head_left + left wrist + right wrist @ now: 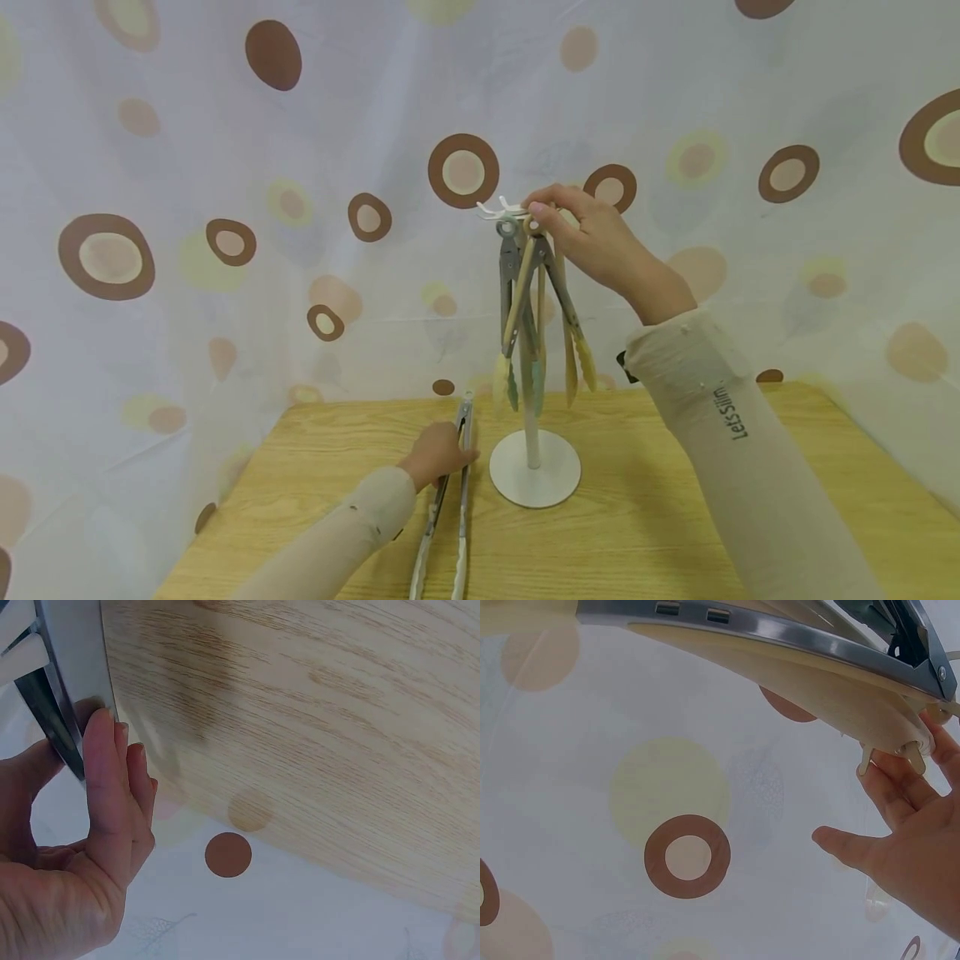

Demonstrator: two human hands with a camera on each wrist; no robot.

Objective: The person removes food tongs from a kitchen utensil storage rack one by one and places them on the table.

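My left hand (437, 454) grips long metal tongs (462, 500) with white tips, arms spread, over the table left of a white utensil stand (535, 492). Fingers and thumb close around the metal arm (75, 649) in the left wrist view. At the stand's top, my right hand (588, 229) pinches near the ring end of yellow-tipped tongs (517, 308), which hang splayed. Its fingertips partly hide the hook there. Beside them hang teal-tipped tongs (510, 265). A wooden utensil (571, 367) hangs behind, its kind partly hidden; its pale handle (847, 709) shows in the right wrist view.
White hooks (491, 210) stick out leftward from the stand's top. The stand's round base rests on a wood-grain table (637, 517). A pale curtain (360, 108) with brown and yellow circles hangs behind the table and around its sides.
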